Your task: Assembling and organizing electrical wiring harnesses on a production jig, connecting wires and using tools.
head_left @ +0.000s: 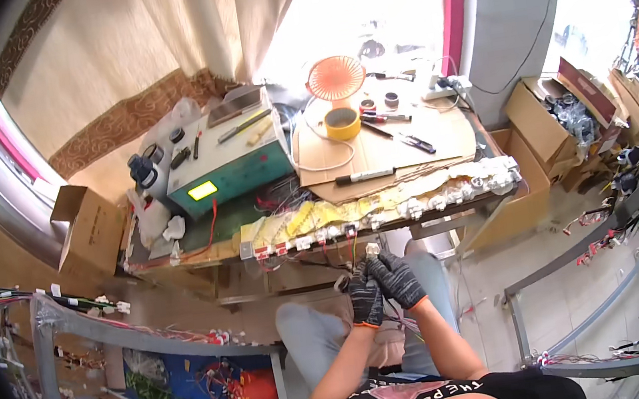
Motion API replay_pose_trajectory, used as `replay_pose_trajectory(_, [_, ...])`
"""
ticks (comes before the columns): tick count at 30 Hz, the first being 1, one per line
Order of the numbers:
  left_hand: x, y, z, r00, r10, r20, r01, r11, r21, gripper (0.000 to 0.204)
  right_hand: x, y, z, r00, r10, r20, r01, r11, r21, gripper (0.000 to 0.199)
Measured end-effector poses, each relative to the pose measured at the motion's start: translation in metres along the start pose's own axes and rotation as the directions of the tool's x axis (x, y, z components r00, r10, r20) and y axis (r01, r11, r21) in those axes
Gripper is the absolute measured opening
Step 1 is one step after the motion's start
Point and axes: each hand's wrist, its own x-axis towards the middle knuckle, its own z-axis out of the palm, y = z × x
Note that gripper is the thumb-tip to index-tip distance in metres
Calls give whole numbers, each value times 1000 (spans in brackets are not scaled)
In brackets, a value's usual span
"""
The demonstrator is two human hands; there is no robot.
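My left hand (366, 298) and my right hand (400, 282), both in dark grey knitted gloves with orange cuffs, are close together in front of the bench edge. Between their fingertips sits a small white plug connector (373, 250). Both hands are closed around it and its wires, though the gloves hide the exact grip. A bundle of thin wires (404, 322) trails below the hands toward my lap. Just beyond the fingers, a row of white connectors (413, 208) lines the bench's front edge, backed by yellow tape.
On the bench (230, 195) stand a green tester box (230, 167) with a lit display, an orange fan (336, 78), a yellow tape roll (342, 124) and a marker (365, 176) on cardboard. Grey racks (151, 327) hung with wires flank me; a blue tray (191, 386) lies lower left.
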Motion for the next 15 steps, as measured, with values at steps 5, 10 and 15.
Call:
replay_pose_trajectory(5, [-20,51,30,997,66,-36,-59,983,174,36,25,22,1,953,-301,-27,298,950,-92,23])
replay_pose_trajectory(10, [-75,54,15,994,110,-19,-84,844,530,35,42,21,-2,951,-209,-228,211,977,-15,17])
replay_pose_trajectory(15, [-91,1,-2,219,55,974,-884,433,174,41,37,2,-8,999,44,-1,-40,920,389,21])
